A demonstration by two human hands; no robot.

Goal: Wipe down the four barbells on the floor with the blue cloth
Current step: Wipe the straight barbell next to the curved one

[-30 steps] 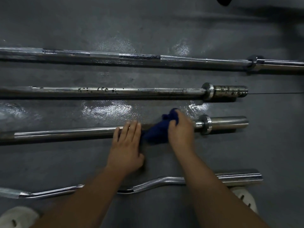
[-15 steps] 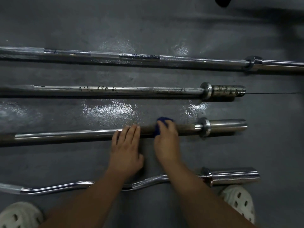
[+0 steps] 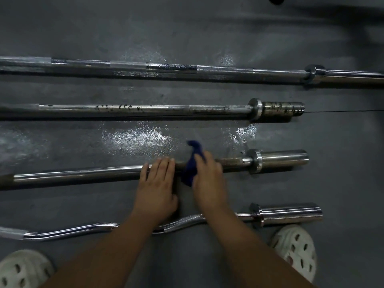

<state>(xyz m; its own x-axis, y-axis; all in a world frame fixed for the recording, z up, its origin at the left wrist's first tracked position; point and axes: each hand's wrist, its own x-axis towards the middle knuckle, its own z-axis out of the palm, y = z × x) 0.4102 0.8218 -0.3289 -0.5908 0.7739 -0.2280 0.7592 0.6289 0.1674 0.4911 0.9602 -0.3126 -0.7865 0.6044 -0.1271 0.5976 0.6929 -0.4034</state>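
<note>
Right hand point(image 3: 208, 179) gripping blue cloth point(image 3: 192, 163) bunched on third barbell point(image 3: 83, 173), left hand point(image 3: 156, 183) flat with straight fingers on same bar just left of cloth, curl bar point(image 3: 72, 230) under both forearms, spotted barbell point(image 3: 145, 109) and long barbell point(image 3: 228, 70) beyond fingertips

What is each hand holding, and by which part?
The right hand grips the bunched dark blue cloth at its middle, against the nearest straight steel barbell. The left hand holds nothing, lying flat on that bar.
</note>
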